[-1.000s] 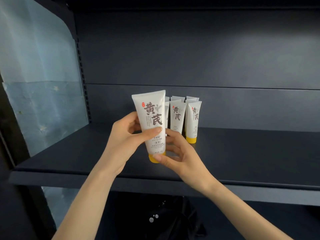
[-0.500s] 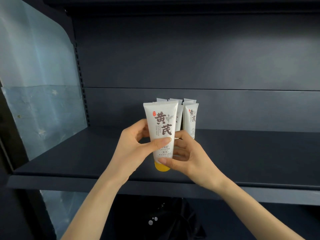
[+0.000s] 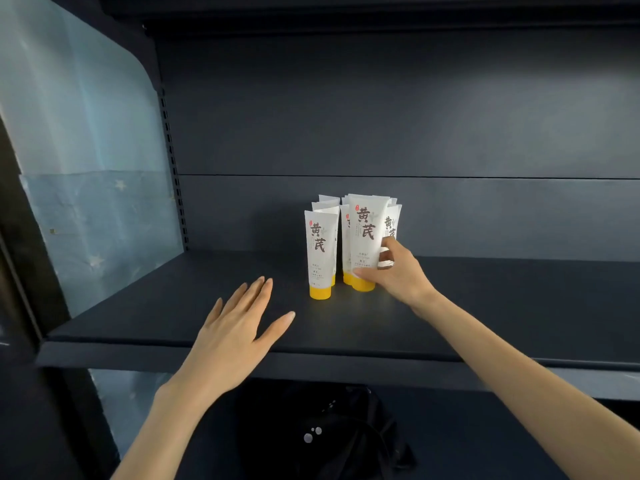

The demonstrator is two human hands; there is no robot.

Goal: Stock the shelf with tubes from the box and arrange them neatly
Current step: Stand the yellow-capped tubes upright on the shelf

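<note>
Tube (image 3: 363,242) pinched upright by right hand (image 3: 398,271); left hand (image 3: 235,330) fingers (image 3: 258,292) spread, empty.

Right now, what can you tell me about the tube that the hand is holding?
The held tube is white, smooth plastic by its look, with big dark characters, a small red mark and a flat sealed top. It is upright, yellow cap down, at the front of the other tubes on the dark shelf. The right hand grips its lower part, thumb across the front.
</note>
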